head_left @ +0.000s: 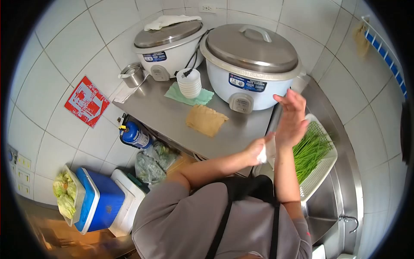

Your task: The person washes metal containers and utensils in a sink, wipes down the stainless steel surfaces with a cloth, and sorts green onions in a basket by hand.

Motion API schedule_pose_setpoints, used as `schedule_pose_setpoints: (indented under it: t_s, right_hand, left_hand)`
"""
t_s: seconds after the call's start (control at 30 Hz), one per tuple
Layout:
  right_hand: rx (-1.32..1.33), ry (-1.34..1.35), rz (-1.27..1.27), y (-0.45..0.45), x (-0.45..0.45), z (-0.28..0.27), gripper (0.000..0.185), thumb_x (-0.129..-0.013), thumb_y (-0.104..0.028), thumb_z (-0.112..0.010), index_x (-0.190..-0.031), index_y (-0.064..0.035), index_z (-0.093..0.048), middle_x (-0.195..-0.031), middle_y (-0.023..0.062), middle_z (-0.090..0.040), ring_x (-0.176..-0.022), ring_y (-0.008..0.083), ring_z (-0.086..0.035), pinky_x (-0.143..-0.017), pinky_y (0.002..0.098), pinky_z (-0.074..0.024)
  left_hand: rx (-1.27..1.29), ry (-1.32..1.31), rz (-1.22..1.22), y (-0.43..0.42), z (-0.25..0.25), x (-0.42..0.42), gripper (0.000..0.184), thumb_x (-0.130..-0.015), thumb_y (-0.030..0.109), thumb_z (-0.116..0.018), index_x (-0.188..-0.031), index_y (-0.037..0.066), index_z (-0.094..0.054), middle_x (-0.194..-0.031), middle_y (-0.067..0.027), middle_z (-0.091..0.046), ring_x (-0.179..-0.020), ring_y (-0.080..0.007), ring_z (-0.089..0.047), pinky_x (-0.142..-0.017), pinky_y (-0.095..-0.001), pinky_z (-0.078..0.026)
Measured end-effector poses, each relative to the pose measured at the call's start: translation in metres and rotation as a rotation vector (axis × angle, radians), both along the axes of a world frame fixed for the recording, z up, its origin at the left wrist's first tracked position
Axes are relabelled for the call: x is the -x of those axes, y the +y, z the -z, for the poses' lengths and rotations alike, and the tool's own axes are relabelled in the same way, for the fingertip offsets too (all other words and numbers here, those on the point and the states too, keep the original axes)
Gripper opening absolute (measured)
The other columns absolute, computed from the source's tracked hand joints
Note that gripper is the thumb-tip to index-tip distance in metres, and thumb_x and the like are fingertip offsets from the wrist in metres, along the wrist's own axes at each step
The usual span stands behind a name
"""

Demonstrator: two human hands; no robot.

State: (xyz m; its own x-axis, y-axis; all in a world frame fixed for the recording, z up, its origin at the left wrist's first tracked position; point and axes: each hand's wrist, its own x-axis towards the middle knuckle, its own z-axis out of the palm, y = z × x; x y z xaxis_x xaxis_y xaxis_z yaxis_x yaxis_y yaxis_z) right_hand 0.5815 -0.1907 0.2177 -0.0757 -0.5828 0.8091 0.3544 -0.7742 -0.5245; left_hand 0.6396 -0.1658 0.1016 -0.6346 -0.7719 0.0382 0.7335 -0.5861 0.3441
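My left hand (258, 151) is closed, with a small white wad (261, 154) showing at its palm side. Whether that wad is paper or cloth I cannot make out. Raised beside it, my right hand (291, 121) has its fingers apart and nothing in it. Just right of my right forearm, a white perforated basket (330, 162) holds long green stalks (311, 149) over the sink. The large rice cooker (254, 56) with its metal lid stands beyond my hands. A folded tan cloth (206, 120) lies on the steel counter (172, 116) to the left.
Behind stands a second rice cooker (172, 45). Stacked white bowls (189, 84) rest on a green cloth (168, 93), near a metal cup (133, 75). Lower left are a blue fire extinguisher (134, 134), plastic bags (148, 166) and a blue cooler (101, 196). A faucet (351, 222) is at right.
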Motion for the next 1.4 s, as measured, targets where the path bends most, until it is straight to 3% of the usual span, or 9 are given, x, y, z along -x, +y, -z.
schedule_pose_setpoints:
  t_s: [0.1, 0.23, 0.4, 0.5, 0.77, 1.07, 1.2, 1.37, 1.4]
  right_hand:
    - [-0.405, -0.523, -0.961, 0.001, -0.006, 0.005, 0.068, -0.084, -0.060, -0.026, -0.107, -0.0029, -0.055, -0.104, 0.0194, -0.053, -0.086, 0.0321, -0.054, -0.081, 0.0422, -0.0409]
    - [-0.350, -0.512, -1.365, 0.023, -0.001, 0.058, 0.076, -0.082, -0.065, -0.021, -0.122, -0.0042, -0.044, -0.105, 0.0215, -0.053, -0.090, 0.0331, -0.055, -0.081, 0.0441, -0.0424]
    - [-0.726, -0.340, -1.080, 0.043, 0.036, 0.114, 0.077, -0.084, -0.062, -0.020, -0.130, -0.0005, -0.029, -0.114, 0.0210, -0.049, -0.104, 0.0315, -0.050, -0.090, 0.0421, -0.0382]
    - [-0.711, -0.126, -0.648, 0.047, 0.071, 0.130, 0.056, -0.090, -0.046, -0.032, -0.123, -0.0005, -0.039, -0.106, 0.0137, -0.054, -0.095, 0.0213, -0.054, -0.084, 0.0331, -0.0419]
    - [-0.783, 0.572, 0.894, 0.117, 0.223, 0.122, 0.020, -0.086, -0.020, -0.053, -0.095, -0.0038, -0.061, -0.087, 0.0063, -0.062, -0.077, 0.0162, -0.057, -0.073, 0.0256, -0.0436]
    - [-0.696, 0.400, 0.523, 0.010, 0.209, 0.086, 0.026, -0.089, -0.022, -0.048, -0.104, -0.0030, -0.056, -0.103, 0.0023, -0.052, -0.088, 0.0106, -0.047, -0.076, 0.0245, -0.0384]
    - [-0.732, 0.378, 0.201, -0.083, 0.161, 0.080, 0.039, -0.088, -0.030, -0.048, -0.120, -0.0067, -0.049, -0.117, 0.0036, -0.045, -0.109, 0.0154, -0.040, -0.090, 0.0291, -0.0338]
    - [-0.903, 0.548, 0.127, -0.154, 0.120, 0.094, 0.079, -0.081, -0.048, -0.052, -0.137, -0.0050, -0.016, -0.141, 0.0185, -0.013, -0.130, 0.0272, -0.018, -0.102, 0.0384, -0.0214]
    - [-0.918, 0.540, 0.094, -0.157, 0.111, 0.095, 0.085, -0.080, -0.049, -0.053, -0.137, -0.0041, -0.009, -0.142, 0.0180, -0.012, -0.130, 0.0275, -0.015, -0.103, 0.0383, -0.0185]
  left_hand:
    - [0.087, 0.192, 0.178, 0.020, -0.045, 0.011, 0.054, -0.089, 0.037, -0.039, -0.129, 0.003, -0.030, -0.123, -0.0149, -0.045, -0.107, -0.0236, -0.049, -0.089, -0.0355, -0.042]
    - [0.009, 0.142, 0.030, 0.013, -0.036, -0.011, 0.052, -0.089, 0.035, -0.039, -0.128, 0.003, -0.030, -0.126, -0.0169, -0.041, -0.110, -0.0241, -0.047, -0.090, -0.0361, -0.041]
    - [-0.096, 0.120, 0.118, -0.011, 0.020, -0.039, 0.044, -0.090, 0.029, -0.039, -0.125, 0.003, -0.036, -0.114, -0.0135, -0.046, -0.100, -0.0208, -0.050, -0.084, -0.0330, -0.043]
    - [0.137, -0.602, -0.321, -0.001, -0.033, -0.033, 0.035, -0.091, 0.025, -0.040, -0.118, 0.003, -0.043, -0.075, -0.0015, -0.052, -0.067, -0.0076, -0.051, -0.061, -0.0207, -0.043]
    - [0.758, -1.763, -0.696, -0.072, 0.092, -0.108, 0.029, -0.086, 0.033, -0.048, -0.089, 0.006, -0.061, -0.095, -0.0082, -0.057, -0.083, -0.0265, -0.053, -0.072, -0.0327, -0.042]
    - [0.585, -1.886, -1.220, -0.083, 0.030, -0.107, 0.072, -0.070, 0.039, -0.069, -0.117, -0.007, -0.039, -0.115, -0.0204, -0.042, -0.108, -0.0305, -0.042, -0.093, -0.0362, -0.031]
    - [0.411, -1.366, -1.585, -0.141, 0.019, -0.134, 0.064, -0.077, 0.031, -0.062, -0.120, -0.007, -0.034, -0.121, -0.0202, -0.039, -0.119, -0.0309, -0.032, -0.099, -0.0376, -0.025]
    - [0.002, -0.866, -1.352, -0.243, -0.003, -0.233, 0.042, -0.084, 0.025, -0.044, -0.114, -0.005, -0.048, -0.116, -0.0146, -0.050, -0.111, -0.0232, -0.043, -0.094, -0.0320, -0.030]
    - [-0.075, -0.846, -1.307, -0.267, 0.000, -0.249, 0.029, -0.083, 0.028, -0.047, -0.098, 0.004, -0.053, -0.093, -0.0066, -0.051, -0.082, -0.0169, -0.041, -0.071, -0.0284, -0.031]
